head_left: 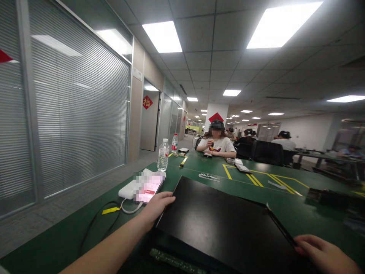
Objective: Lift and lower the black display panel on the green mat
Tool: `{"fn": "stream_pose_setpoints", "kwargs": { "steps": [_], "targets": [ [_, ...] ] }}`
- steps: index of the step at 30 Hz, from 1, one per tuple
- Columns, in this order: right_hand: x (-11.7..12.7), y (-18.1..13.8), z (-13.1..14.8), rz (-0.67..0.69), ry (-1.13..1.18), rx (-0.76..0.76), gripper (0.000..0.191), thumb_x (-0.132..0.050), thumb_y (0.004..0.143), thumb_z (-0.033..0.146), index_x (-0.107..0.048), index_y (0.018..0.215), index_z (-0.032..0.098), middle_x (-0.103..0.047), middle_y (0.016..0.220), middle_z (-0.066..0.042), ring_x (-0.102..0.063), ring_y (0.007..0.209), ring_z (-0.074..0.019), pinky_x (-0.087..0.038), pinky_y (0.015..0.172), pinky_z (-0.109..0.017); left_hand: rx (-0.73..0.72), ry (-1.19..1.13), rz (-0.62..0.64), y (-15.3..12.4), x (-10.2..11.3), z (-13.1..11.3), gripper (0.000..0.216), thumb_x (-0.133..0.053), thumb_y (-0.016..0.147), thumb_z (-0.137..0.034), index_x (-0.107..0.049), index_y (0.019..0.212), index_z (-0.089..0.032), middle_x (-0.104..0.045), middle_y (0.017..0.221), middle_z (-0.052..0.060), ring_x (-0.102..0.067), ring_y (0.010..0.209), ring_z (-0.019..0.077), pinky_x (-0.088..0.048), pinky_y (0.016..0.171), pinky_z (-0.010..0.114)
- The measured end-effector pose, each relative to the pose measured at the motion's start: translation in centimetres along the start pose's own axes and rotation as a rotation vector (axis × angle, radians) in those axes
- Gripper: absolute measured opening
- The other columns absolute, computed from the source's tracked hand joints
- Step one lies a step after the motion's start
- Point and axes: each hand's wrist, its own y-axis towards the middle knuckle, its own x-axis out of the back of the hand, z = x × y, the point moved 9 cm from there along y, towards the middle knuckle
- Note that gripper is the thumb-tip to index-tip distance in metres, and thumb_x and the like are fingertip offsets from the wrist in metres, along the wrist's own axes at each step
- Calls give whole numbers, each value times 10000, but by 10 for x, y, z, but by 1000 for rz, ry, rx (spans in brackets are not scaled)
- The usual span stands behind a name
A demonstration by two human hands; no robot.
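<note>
A large black LCD panel (219, 224), flat and glossy, is in front of me, tilted above the green table. My left hand (161, 205) is closed on its left edge, thumb on top. At the lower right my right hand (319, 249) pinches the panel's right side, where a thin dark strip (281, 224) runs along the edge and seems to stand slightly apart. Below the near edge shows a narrow green circuit board (173, 260); whether it is joined to the panel I cannot tell. The fingers under the panel are hidden.
Left of the panel lie a lit phone (151, 188), a white power bank (128, 190) and a cable with a yellow tag (111, 210). Water bottles (163, 156) stand behind. Yellow tape (228, 172) marks the green table (182, 186). Across it sits a person (218, 146).
</note>
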Motion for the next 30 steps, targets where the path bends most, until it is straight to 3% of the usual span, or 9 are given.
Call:
{"fn": "stream_pose_setpoints", "kwargs": {
  "steps": [6, 17, 23, 27, 30],
  "targets": [
    [-2, -3, 0, 31, -1, -29, 418, -485, 588, 653, -797, 671, 388, -871, 803, -66, -816, 906, -421, -574, 820, -529, -80, -16, 82, -2, -3, -4, 514, -1031, 588, -284, -835, 1049, -171, -884, 1156, 129, -833, 1093, 333, -633, 945, 382],
    [1, 3, -2, 2, 30, 33, 419, -538, 619, 656, -801, 735, 351, -873, 810, -87, -823, 890, -423, -597, 793, -520, -88, -98, 170, -7, -17, -11, 586, -1041, 622, -299, -813, 1136, -136, -875, 1196, 172, -851, 1079, 333, -645, 999, 395],
    [10, 14, -23, -58, 65, -13, 426, -500, 701, 647, -816, 771, 370, -878, 835, -91, -818, 905, -419, -590, 795, -532, -154, -137, 184, -7, -21, -16, 632, -1049, 607, -304, -807, 1164, -128, -868, 1230, 176, -830, 1155, 364, -638, 1045, 425],
    [18, 24, -38, -152, 104, -59, 340, -566, 577, 645, -797, 671, 413, -877, 870, -98, -806, 953, -457, -608, 851, -563, -209, -192, 187, -7, -23, -18, 676, -1061, 597, -322, -803, 1192, -130, -860, 1257, 183, -812, 1203, 395, -627, 1086, 481],
    [8, 29, -38, -132, 158, -53, 301, -575, 473, 665, -759, 551, 439, -880, 912, -109, -793, 1053, -488, -608, 990, -573, -244, -209, 194, -10, -24, -21, 646, -1046, 649, -310, -802, 1226, -150, -860, 1274, 160, -800, 1237, 389, -606, 1127, 503]
  ]
}}
